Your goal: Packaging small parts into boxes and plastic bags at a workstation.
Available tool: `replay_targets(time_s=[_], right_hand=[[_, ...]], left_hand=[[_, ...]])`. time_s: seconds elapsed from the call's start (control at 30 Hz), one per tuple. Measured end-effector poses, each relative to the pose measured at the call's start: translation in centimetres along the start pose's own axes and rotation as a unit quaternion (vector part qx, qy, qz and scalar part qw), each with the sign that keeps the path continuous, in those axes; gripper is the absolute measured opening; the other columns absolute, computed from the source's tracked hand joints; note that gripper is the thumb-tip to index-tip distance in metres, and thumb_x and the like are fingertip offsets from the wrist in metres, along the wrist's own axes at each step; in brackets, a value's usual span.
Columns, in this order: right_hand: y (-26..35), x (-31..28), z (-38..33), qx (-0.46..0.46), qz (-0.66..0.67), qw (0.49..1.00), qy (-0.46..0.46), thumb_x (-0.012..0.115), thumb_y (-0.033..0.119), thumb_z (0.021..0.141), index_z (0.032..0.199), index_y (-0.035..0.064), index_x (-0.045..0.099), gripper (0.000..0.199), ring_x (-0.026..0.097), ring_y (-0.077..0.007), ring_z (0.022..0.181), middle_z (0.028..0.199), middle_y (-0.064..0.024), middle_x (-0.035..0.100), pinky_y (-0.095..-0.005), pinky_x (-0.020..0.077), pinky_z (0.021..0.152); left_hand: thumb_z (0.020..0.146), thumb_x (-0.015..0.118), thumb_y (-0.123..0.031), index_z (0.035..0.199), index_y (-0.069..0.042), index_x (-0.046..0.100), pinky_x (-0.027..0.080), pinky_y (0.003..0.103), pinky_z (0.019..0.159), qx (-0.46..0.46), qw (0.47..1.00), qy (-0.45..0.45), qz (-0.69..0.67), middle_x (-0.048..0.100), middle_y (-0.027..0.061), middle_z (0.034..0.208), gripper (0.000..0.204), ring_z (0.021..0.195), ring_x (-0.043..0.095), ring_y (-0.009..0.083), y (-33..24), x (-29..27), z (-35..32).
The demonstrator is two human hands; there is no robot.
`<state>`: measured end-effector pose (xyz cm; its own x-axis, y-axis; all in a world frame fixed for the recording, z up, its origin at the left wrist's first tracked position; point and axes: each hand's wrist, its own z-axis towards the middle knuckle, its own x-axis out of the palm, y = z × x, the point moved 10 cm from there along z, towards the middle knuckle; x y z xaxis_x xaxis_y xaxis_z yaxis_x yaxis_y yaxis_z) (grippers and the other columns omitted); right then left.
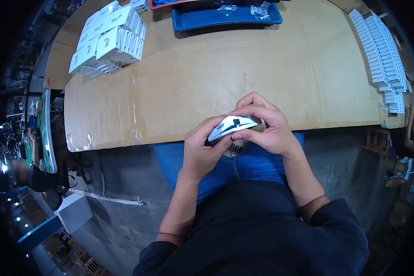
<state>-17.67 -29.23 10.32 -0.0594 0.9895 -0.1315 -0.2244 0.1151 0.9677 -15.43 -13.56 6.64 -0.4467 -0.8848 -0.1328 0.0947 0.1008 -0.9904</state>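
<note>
Above my lap, at the near edge of the table, I hold a small white box (226, 127) with dark printing in both hands. My left hand (202, 145) grips its left end, thumb below and fingers behind. At the other end my right hand (267, 123) is closed on it, with the thumb along the lower edge and the index finger bent over the top. A dark gap runs along the side of the box that faces me. What lies inside cannot be made out.
White boxes (109, 41) are stacked at the table's far left. A blue tray (225, 21) with clear plastic bags stands at the back. Long rows of white boxes (377, 50) line the right side. Cardboard (207, 78) covers the table. Other people work at far left and far right.
</note>
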Motion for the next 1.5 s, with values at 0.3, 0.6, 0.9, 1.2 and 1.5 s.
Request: replay_targets(time_s=[0.3,0.6,0.9,1.2,1.5], right_hand=[[-1.1,0.0,-0.2,0.02,0.044,0.998,-0.034,0.088,0.008,0.081,0.11,0.0008,0.076,0.032,0.062,-0.014,0.094,0.106,-0.0048,0.064,-0.0267,0.0491,0.08],[-1.0,-0.4,0.0,0.01,0.055,0.998,-0.035,0.086,0.007,0.084,0.115,-0.0004,0.074,0.033,0.067,-0.0175,0.103,0.111,-0.0089,0.072,-0.0303,0.0523,0.09],[-1.6,-0.8,-0.6,0.032,0.002,0.999,-0.028,0.082,0.002,0.086,0.114,-0.0024,0.073,0.03,0.068,-0.0179,0.096,0.102,-0.0102,0.073,-0.0308,0.0526,0.088],[-5.3,-0.7,-0.9,0.085,0.176,0.981,-0.003,0.082,0.002,0.089,0.121,-0.0016,0.072,0.034,0.067,-0.0157,0.104,0.112,-0.006,0.074,-0.0316,0.0535,0.093],[-5.5,-1.3,-0.7,0.086,0.23,0.969,-0.025,0.073,0.002,0.095,0.138,-0.0012,0.064,0.044,0.064,-0.0219,0.127,0.135,-0.014,0.069,-0.0363,0.0528,0.106]], left_hand=[[0.089,0.081,-0.005,0.118,0.0,0.073,0.057,0.031,0.087,-0.007,1.0,0.001,0.02,0.076,0.0111,0.111,0.03,0.101,0.073,0.0183,-1.0,0.0,0.5],[0.093,0.08,-0.005,0.122,0.002,0.071,0.055,0.029,0.092,-0.011,0.998,-0.013,-0.068,0.074,0.0097,0.116,0.031,0.106,0.069,0.0145,0.3,-1.4,0.3],[0.094,0.079,-0.004,0.118,0.003,0.071,0.056,0.025,0.088,-0.051,0.992,0.011,-0.111,0.073,0.007,0.114,0.027,0.1,0.07,0.0117,1.4,-0.5,0.6],[0.109,0.06,-0.04,0.139,0.004,0.059,0.058,0.032,0.094,-0.052,0.964,0.034,-0.259,0.072,0.0156,0.12,0.054,0.107,0.073,0.0207,2.2,0.3,1.5],[0.115,0.039,-0.04,0.139,0.003,0.057,0.064,0.038,0.087,-0.257,0.759,0.248,-0.544,0.072,0.0182,0.122,0.052,0.106,0.075,0.0242,5.7,7.4,-2.5]])
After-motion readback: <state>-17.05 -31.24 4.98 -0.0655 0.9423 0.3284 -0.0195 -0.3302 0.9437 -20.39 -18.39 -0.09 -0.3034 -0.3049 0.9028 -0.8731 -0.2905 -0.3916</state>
